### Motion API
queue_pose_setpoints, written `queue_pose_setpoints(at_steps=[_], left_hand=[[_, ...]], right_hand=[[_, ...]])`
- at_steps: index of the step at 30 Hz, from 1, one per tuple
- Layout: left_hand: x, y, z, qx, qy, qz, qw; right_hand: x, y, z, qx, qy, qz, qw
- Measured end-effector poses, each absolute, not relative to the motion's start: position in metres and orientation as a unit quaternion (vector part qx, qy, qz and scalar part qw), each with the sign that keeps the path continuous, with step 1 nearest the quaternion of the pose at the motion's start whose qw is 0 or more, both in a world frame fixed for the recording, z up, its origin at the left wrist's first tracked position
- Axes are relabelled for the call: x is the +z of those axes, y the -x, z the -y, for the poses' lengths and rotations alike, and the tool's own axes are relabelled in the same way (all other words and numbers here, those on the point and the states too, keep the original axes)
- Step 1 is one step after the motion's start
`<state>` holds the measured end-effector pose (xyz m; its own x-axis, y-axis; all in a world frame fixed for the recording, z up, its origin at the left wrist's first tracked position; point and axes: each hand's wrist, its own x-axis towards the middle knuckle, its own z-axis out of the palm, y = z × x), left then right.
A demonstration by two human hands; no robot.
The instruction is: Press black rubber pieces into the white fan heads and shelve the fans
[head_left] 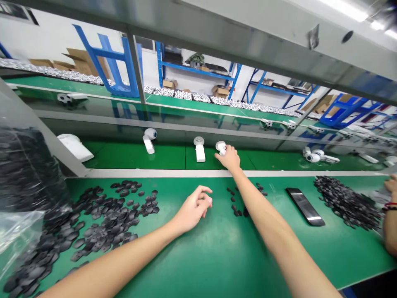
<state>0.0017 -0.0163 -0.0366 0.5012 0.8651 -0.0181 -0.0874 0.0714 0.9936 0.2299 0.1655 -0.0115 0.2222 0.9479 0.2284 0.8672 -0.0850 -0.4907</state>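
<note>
green surface (217,256) in front, a metal rail (167,173) along its far side, a darker green belt (173,159) beyond; blue shelving (198,70) against the back wall. white device (221,145) on the belt, just past the rail, right of a similar white unit (200,153). round head at its far end, slightly left; body runs back toward the wearer and a little right, mostly under the fingers, so the exact long axis is hard to read. neighbouring unit lies apart, head away, body pointing almost straight at the wearer.

right hand (228,157): reached over the rail, narrow, thumb and fingers closed about the device's body. left hand (194,208): above the near surface, fingers half curled, thumb close to them; cannot tell whether something small sits between.

loose black pieces (105,219) spread at left; few small black bits (233,199) near the right forearm; black slab (305,207) farther right.
</note>
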Motion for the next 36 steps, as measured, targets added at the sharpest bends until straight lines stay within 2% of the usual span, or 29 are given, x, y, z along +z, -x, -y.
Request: queue_pose_setpoints(at_steps=[5, 10, 14, 15, 17, 19, 22, 24, 26, 27, 29, 31, 33, 36], left_hand=[[-0.038, -0.002, 0.018, 0.391, -0.565, -0.349, 0.638], [-0.039, -0.009, 0.013, 0.460, -0.503, -0.375, 0.629], [-0.019, -0.014, 0.019, 0.543, -0.342, -0.316, 0.699], [-0.014, -0.014, 0.023, 0.543, -0.317, -0.308, 0.714], [-0.005, -0.011, 0.033, 0.485, -0.312, -0.310, 0.756], [-0.003, -0.008, 0.042, 0.357, -0.332, -0.301, 0.820], [-0.004, -0.002, 0.051, 0.076, -0.376, -0.202, 0.901], [-0.002, -0.001, 0.053, -0.082, -0.412, -0.148, 0.895], [0.001, -0.001, 0.054, -0.163, -0.431, -0.136, 0.877], [0.002, -0.001, 0.054, -0.163, -0.438, -0.138, 0.873], [0.002, -0.002, 0.055, -0.084, -0.488, -0.143, 0.857], [-0.001, -0.002, 0.055, 0.033, -0.559, -0.165, 0.812], [-0.005, -0.002, 0.054, 0.093, -0.579, -0.214, 0.781], [-0.010, -0.002, 0.051, 0.127, -0.486, -0.304, 0.810]], right_hand=[[0.005, -0.259, -0.159, 0.152, 0.715, 0.635, 0.249], [0.012, -0.217, -0.074, 0.174, 0.603, 0.718, 0.300], [0.015, -0.184, 0.006, 0.220, 0.381, 0.834, 0.333], [0.017, -0.183, 0.018, 0.216, 0.360, 0.831, 0.366], [0.022, -0.188, 0.031, 0.166, 0.339, 0.816, 0.438], [0.027, -0.198, 0.037, 0.111, 0.305, 0.810, 0.488], [0.032, -0.206, 0.047, 0.177, 0.226, 0.846, 0.450], [0.033, -0.205, 0.055, 0.274, 0.195, 0.852, 0.402], [0.031, -0.206, 0.058, 0.358, 0.199, 0.835, 0.368], [0.030, -0.208, 0.056, 0.392, 0.216, 0.819, 0.360], [0.025, -0.220, 0.043, 0.413, 0.304, 0.784, 0.348], [0.018, -0.240, 0.022, 0.331, 0.452, 0.762, 0.325], [0.008, -0.262, 0.003, 0.155, 0.583, 0.759, 0.245], [-0.008, -0.287, -0.013, 0.098, 0.613, 0.764, 0.177]])
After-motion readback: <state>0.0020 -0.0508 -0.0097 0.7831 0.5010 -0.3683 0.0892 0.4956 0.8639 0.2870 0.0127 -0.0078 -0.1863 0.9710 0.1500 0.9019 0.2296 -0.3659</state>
